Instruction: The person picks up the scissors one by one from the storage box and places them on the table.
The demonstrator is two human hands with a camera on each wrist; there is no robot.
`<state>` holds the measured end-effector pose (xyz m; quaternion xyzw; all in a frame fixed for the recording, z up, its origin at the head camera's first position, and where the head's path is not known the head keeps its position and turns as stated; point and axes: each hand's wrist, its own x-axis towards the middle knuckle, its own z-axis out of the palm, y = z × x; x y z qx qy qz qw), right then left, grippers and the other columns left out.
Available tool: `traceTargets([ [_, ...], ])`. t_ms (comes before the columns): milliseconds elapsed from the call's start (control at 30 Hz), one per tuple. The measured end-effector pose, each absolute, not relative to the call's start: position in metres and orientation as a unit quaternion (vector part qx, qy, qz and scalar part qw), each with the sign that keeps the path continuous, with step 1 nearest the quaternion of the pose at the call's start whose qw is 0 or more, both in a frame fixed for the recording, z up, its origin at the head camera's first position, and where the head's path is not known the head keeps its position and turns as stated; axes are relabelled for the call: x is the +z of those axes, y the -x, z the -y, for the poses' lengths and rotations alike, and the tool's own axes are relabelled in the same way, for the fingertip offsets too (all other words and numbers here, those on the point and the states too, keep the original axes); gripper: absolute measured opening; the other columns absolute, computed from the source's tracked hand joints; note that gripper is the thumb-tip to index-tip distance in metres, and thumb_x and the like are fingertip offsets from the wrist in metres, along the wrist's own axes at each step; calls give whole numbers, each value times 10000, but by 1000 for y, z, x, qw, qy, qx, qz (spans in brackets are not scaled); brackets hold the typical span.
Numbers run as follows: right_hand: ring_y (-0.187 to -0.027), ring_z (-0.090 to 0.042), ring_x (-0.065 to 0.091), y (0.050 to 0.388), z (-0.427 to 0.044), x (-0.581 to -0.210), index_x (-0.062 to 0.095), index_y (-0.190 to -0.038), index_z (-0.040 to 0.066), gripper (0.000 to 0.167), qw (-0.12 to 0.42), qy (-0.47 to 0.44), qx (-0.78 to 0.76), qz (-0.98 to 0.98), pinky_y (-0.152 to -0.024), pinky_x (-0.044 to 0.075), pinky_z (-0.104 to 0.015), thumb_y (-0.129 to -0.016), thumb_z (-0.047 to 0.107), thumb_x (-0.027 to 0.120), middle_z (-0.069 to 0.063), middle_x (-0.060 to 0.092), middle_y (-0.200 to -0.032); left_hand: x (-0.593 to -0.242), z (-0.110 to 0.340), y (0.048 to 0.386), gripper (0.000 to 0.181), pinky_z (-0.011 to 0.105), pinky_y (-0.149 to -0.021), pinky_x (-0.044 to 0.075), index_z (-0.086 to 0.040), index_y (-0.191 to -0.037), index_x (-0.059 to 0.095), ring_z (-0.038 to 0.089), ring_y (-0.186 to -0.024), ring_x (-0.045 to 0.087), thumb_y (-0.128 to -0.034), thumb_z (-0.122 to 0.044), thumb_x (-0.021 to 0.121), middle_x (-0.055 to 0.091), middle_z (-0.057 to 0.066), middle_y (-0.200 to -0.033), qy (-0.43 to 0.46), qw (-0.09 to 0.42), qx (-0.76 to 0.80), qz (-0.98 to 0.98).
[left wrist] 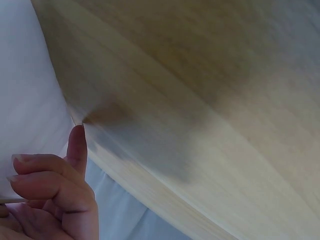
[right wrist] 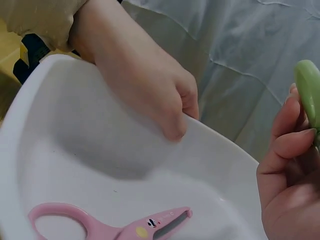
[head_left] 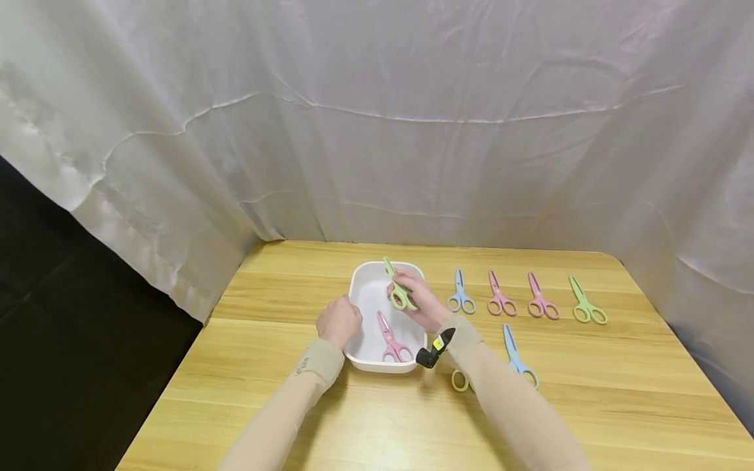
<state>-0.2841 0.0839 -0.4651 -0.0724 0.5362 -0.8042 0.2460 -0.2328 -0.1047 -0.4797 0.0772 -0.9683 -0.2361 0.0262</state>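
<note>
A white plastic bin [head_left: 377, 367] stands on the wooden table. My left hand [head_left: 340, 320] grips its left rim, with the thumb inside the wall, as the right wrist view shows. Above the bin's right side, my right hand [head_left: 421, 297] holds green scissors [head_left: 393, 273], blade end pointing up and away. Inside the bin lie pink scissors [head_left: 385, 331], handles toward me; the right wrist view shows their printed face [right wrist: 152, 223]. In the left wrist view, the left hand's fingers [left wrist: 50, 185] are curled, with one finger extended.
To the right, a back row holds blue scissors [head_left: 459, 282], two pink pairs [head_left: 495, 285] and green scissors [head_left: 578, 292]. Nearer me lie blue scissors [head_left: 511, 345] and a yellow scissors handle [head_left: 453, 382], both partly behind my right arm. A pale curtain [head_left: 412, 163] hangs behind the table.
</note>
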Motion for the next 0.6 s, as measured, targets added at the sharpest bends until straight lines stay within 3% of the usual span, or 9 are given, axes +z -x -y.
traceTargets([
  [600, -648, -43, 548, 273, -119, -455, 178, -1592, 25, 550, 254, 66, -807, -528, -561, 475, -141, -1092, 175, 349, 33, 624, -857, -479, 104, 233, 381, 472, -731, 599, 17, -1263, 633, 356, -878, 712, -972, -196, 514, 731, 216, -1028, -82, 18, -237, 968],
])
